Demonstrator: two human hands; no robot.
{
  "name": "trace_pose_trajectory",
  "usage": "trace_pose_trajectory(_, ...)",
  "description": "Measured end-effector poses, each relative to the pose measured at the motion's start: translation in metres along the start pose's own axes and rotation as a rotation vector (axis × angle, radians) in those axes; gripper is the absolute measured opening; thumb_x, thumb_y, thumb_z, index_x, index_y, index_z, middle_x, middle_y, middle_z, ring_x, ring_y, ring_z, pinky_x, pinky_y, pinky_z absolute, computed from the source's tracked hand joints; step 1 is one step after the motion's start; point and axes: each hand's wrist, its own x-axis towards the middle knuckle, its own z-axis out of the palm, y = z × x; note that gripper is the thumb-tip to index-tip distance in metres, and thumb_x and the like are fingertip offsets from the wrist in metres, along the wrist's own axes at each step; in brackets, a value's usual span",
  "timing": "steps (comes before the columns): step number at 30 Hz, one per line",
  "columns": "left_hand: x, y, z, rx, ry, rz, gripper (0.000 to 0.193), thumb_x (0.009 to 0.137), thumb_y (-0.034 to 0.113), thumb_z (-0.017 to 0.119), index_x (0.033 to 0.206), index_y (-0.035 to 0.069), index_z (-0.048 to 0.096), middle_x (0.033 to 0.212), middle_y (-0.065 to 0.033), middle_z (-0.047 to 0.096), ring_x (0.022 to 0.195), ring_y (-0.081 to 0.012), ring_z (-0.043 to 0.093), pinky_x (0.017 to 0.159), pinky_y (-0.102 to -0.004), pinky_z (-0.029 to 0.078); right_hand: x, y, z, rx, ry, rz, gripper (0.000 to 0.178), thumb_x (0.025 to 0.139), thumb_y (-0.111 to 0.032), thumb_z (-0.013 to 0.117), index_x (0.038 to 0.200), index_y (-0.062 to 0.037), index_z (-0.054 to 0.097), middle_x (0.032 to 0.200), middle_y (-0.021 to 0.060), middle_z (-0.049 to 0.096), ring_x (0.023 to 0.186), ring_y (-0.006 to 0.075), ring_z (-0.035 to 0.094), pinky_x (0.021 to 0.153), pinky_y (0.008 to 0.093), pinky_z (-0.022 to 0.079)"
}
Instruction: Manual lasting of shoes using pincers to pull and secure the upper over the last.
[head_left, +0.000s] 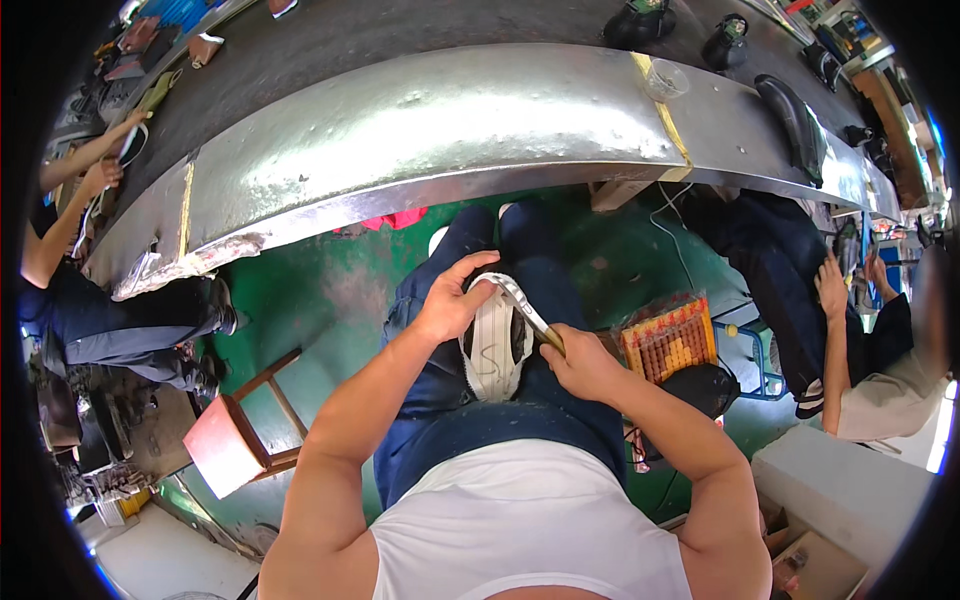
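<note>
Bending over the lap in the head view: a cream shoe (490, 352), smooth and rounded, with a thin curved dark line on its face, lies above the thighs between the two hands, narrow end toward the waist. Left hand (455, 300) grasps its far end, thumb bent over the pale rim. Right hand (583, 362), just beside the shoe on the right, is closed around a slim tool (540, 325), whitish along its length, brass-toned near the fingers; exact kind unclear. Beyond the knees, a counter (420, 115): dented, shiny metal edging, yellow strips (661, 110) across it. Green floor (300, 280), scuffed. Beaded mat (668, 342), reddish-brown, right.
</note>
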Motion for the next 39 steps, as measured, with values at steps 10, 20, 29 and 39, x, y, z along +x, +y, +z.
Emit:
trace_pose_trajectory(10, -0.002, 0.023, 0.011, -0.082, 0.052, -0.313, 0.046, 0.098, 0.013, 0.057, 0.143, 0.007, 0.049, 0.139, -0.0118, 0.055, 0.121, -0.0194, 0.054, 0.104, -0.0294, 0.041, -0.003, -0.009, -0.008, 0.047, -0.119, 0.176, 0.026, 0.095, -0.021, 0.059, 0.108, 0.0011, 0.060, 0.085, 0.0143, 0.069, 0.079, 0.0261, 0.067, 0.075, 0.0363, 0.051)
trace_pose_trajectory(20, -0.053, 0.080, 0.015, 0.418, -0.032, 0.488, 0.059, 0.083, -0.005, 0.062, 0.140, 0.000, 0.047, 0.153, -0.0308, 0.033, 0.146, -0.0429, 0.027, 0.114, -0.0406, 0.031, -0.001, 0.001, -0.011, 0.802, 0.216, 0.020, 0.025, 0.099, -0.022, 0.059, 0.111, -0.0009, 0.058, 0.094, 0.0061, 0.061, 0.087, 0.0129, 0.058, 0.078, 0.0298, 0.048)
trace_pose_trajectory(29, -0.074, 0.068, 0.054, -0.349, 0.184, -0.275, 0.102, 0.094, 0.073, 0.035, 0.157, 0.006, -0.008, 0.165, -0.0166, -0.005, 0.152, -0.0313, -0.005, 0.122, -0.0467, 0.004, 0.066, 0.022, 0.041, 0.749, 0.201, 0.215, 0.040, 0.102, -0.037, 0.053, 0.113, 0.0004, 0.057, 0.092, 0.0074, 0.059, 0.086, 0.0152, 0.053, 0.081, 0.0314, 0.045)
trace_pose_trajectory(39, -0.059, 0.017, 0.072, -0.656, 0.379, -0.452, 0.070, 0.104, 0.058, 0.028, 0.146, 0.003, 0.040, 0.142, -0.0090, 0.048, 0.130, -0.0198, 0.045, 0.111, -0.0317, 0.033, 0.066, 0.028, 0.065, 0.692, 0.185, 0.156, 0.052, 0.105, -0.046, 0.038, 0.117, 0.0020, 0.054, 0.102, 0.0170, 0.063, 0.097, 0.0253, 0.060, 0.089, 0.0382, 0.046)
